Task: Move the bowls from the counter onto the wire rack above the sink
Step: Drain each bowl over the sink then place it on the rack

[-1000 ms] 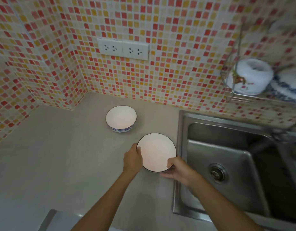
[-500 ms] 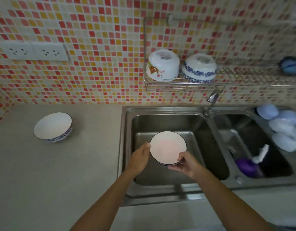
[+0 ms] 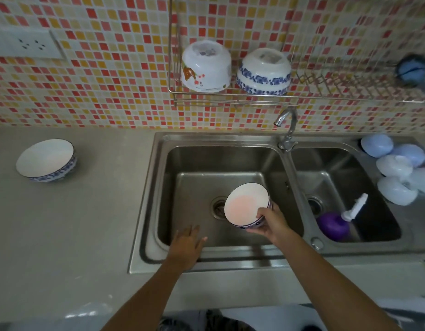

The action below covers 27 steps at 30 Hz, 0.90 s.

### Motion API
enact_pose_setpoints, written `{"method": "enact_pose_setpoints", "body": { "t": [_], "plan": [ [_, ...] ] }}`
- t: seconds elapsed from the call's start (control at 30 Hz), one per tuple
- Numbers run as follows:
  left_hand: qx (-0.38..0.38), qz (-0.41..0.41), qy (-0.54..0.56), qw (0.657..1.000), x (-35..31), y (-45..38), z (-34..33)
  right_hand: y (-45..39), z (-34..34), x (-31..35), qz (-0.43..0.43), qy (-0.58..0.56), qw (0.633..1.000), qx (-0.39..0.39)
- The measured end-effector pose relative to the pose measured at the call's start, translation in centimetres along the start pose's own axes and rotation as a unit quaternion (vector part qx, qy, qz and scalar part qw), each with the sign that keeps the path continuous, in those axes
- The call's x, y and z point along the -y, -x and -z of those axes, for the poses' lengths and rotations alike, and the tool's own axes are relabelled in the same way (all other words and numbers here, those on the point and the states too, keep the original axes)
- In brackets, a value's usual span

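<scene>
My right hand (image 3: 270,223) grips a white bowl with a blue patterned band (image 3: 245,204) by its near rim, tilted, over the left sink basin. My left hand (image 3: 186,244) hovers over the basin's front edge, fingers spread and holding nothing. A second blue-banded bowl (image 3: 45,160) stands upright on the counter at the far left. On the wire rack (image 3: 230,97) above the sink, a flower-printed bowl (image 3: 205,68) and a blue-banded bowl (image 3: 264,72) rest upside down side by side at its left end.
A double steel sink (image 3: 147,199) fills the middle, with a faucet (image 3: 286,130) between the basins. A purple pump bottle (image 3: 335,225) lies in the right basin. Several pale blue lids (image 3: 395,170) are piled at the right. The rack's right part (image 3: 345,84) has slotted wires.
My left hand has let go of the bowl and dropped back toward the sink's front edge. My right hand alone now holds the bowl, shifted right and tilted. The view has swung right.
</scene>
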State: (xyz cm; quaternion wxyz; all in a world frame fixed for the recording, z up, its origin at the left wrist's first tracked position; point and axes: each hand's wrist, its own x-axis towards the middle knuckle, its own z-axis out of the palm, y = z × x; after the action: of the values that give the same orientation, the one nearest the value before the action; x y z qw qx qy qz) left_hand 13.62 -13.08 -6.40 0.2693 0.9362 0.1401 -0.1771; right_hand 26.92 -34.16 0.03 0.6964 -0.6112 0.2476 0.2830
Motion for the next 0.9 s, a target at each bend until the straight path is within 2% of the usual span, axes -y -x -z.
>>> {"method": "enact_pose_setpoints", "body": {
  "t": [0.13, 0.33, 0.47, 0.57, 0.67, 0.77, 0.9],
  "plan": [
    [-0.047, 0.005, -0.028, 0.998, -0.2, -0.1, -0.5, -0.7, 0.4, -0.2, 0.044, 0.077, 0.995, -0.047],
    [-0.019, 0.024, -0.036, 0.999, -0.5, -0.1, -0.6, -1.3, -0.2, -0.2, 0.124, 0.239, 0.956, -0.12],
    [-0.013, 0.04, -0.017, 0.999, -0.5, 0.1, -0.5, -1.1, -0.3, -0.1, 0.212, 0.399, 0.883, -0.126],
    [-0.014, 0.041, -0.012, 0.999, -0.8, 0.2, -0.4, -1.1, -0.4, -0.1, 0.236, 0.481, 0.836, -0.122],
    [-0.024, 0.043, -0.008, 0.999, -0.8, 0.3, -0.5, -1.1, -0.6, -0.2, 0.271, 0.566, 0.769, -0.121],
    [-0.038, 0.037, -0.005, 0.999, -0.6, 0.1, -0.7, -1.2, -0.7, -0.3, 0.325, 0.631, 0.694, -0.118],
    [-0.057, 0.029, 0.001, 0.998, -0.3, 0.2, -1.1, -1.3, -0.8, -0.8, 0.348, 0.693, 0.622, -0.108]
  ]
}}
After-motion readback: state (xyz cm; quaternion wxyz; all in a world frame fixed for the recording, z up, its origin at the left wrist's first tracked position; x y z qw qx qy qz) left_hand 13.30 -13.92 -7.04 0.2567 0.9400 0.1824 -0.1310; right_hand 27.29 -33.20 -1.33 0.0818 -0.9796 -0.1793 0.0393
